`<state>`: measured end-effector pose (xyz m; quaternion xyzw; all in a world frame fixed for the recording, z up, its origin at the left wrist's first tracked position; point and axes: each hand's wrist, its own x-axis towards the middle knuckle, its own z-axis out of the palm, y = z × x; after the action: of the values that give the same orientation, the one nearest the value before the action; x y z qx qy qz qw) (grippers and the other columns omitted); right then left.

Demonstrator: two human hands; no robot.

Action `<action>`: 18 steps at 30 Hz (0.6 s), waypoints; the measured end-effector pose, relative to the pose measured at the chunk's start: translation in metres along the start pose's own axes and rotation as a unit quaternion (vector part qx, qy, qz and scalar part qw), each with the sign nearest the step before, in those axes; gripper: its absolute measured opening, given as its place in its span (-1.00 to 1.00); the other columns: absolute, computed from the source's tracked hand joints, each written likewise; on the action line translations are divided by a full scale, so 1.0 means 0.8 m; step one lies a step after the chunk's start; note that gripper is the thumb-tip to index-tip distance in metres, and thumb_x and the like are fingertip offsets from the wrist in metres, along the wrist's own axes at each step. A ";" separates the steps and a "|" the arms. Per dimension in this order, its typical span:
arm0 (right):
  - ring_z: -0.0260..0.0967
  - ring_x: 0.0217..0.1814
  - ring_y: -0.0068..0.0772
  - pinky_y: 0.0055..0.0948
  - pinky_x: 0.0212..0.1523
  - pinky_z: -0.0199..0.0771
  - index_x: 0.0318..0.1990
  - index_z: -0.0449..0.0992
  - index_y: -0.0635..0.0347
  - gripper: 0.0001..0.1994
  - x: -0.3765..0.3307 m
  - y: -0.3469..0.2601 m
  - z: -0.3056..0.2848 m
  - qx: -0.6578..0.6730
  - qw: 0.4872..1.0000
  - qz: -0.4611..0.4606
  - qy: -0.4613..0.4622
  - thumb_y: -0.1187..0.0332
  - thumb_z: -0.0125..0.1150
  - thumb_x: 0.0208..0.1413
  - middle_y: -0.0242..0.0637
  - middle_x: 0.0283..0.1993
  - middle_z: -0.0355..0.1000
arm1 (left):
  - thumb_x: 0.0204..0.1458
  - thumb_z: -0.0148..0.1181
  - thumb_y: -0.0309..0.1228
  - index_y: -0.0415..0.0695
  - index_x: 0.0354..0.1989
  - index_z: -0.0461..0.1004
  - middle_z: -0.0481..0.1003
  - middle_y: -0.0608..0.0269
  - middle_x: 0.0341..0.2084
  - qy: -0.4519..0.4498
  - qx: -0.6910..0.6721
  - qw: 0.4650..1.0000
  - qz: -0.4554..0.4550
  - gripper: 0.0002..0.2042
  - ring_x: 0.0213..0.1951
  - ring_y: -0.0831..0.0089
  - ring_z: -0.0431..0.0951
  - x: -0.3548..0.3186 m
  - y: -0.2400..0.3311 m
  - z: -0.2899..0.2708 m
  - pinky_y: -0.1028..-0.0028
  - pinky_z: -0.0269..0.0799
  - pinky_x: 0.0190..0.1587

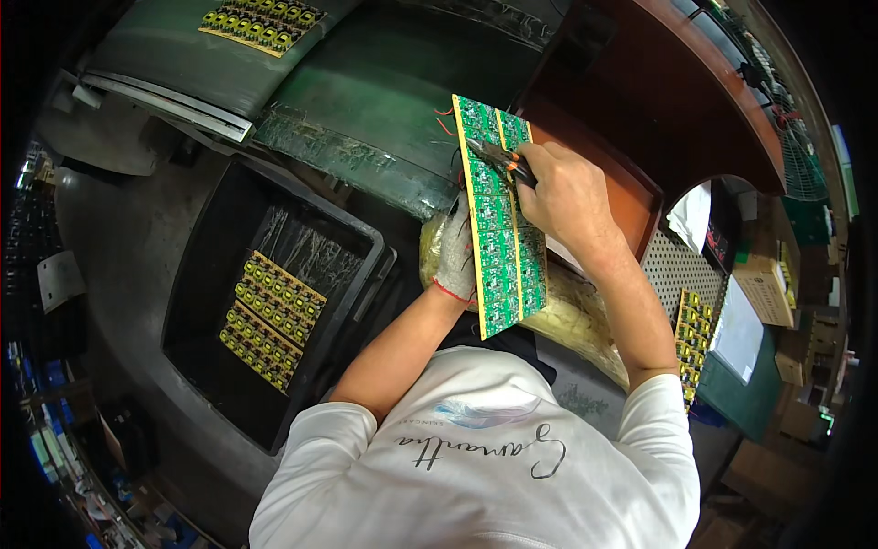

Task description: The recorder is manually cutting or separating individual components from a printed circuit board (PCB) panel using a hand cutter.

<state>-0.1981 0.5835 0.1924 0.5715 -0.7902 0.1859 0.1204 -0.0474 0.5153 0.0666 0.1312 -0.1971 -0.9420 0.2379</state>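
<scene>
A green circuit board panel [498, 229] with yellowish edges stands tilted in front of me, its solder side toward me. My left hand [455, 252], in a grey knit glove with a red cuff, holds the panel from behind; the board hides most of its fingers. Bare and closed, my right hand [569, 194] grips a pair of cutting pliers [508, 163] with black and orange handles. The jaws of the pliers lie against the upper left part of the panel. Thin red wires [444, 121] stick out past the panel's upper left edge.
A black bin [206, 339] at the left holds board panels [273, 320] with yellow components. Another such panel [261, 23] lies on the green conveyor belt [357, 101]; one more [692, 343] is at the right. A plastic-wrapped roll [576, 316] and a reddish-brown box-like housing [640, 91] flank my right arm.
</scene>
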 end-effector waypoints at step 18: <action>0.66 -0.14 0.10 -0.02 -0.08 0.70 -0.01 0.71 0.20 -0.71 0.023 0.008 0.007 -0.005 0.998 0.052 -0.020 0.41 0.38 0.10 -0.09 -0.17 0.66 | 0.54 0.04 0.13 -0.01 0.20 0.61 0.69 0.36 -0.17 0.000 0.005 1.000 -0.029 -0.53 -0.26 0.55 0.70 0.002 0.004 0.006 0.45 0.70 -0.17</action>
<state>-0.2099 0.5672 0.1942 0.5327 -0.8218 0.1767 0.0979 -0.0487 0.5134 0.0723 0.1380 -0.1976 -0.9476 0.2099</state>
